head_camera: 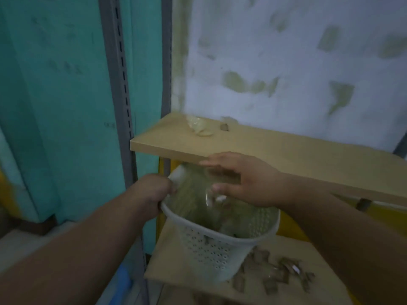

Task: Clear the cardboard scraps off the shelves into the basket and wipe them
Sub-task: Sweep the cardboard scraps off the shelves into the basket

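Note:
My left hand [154, 192] grips the rim of a white perforated basket [215, 249], held tilted just under the front edge of the upper wooden shelf [286, 148]. Over the basket mouth, at that shelf's front edge, my right hand [246, 179] hovers with fingers spread and straight; a blurred clear plastic piece [214, 195] falls below it. On the upper shelf lie a crumpled clear plastic wrapper [199, 127] and one small brown cardboard scrap [224, 127]. The lower shelf [176, 267] carries several cardboard scraps [275, 271] to the right of the basket.
A grey slotted metal upright [120, 84] stands left of the shelves, with a teal wall [55, 84] behind it. A patchy white wall [286, 62] backs the shelves. Yellow material [383, 214] shows beneath the upper shelf at right.

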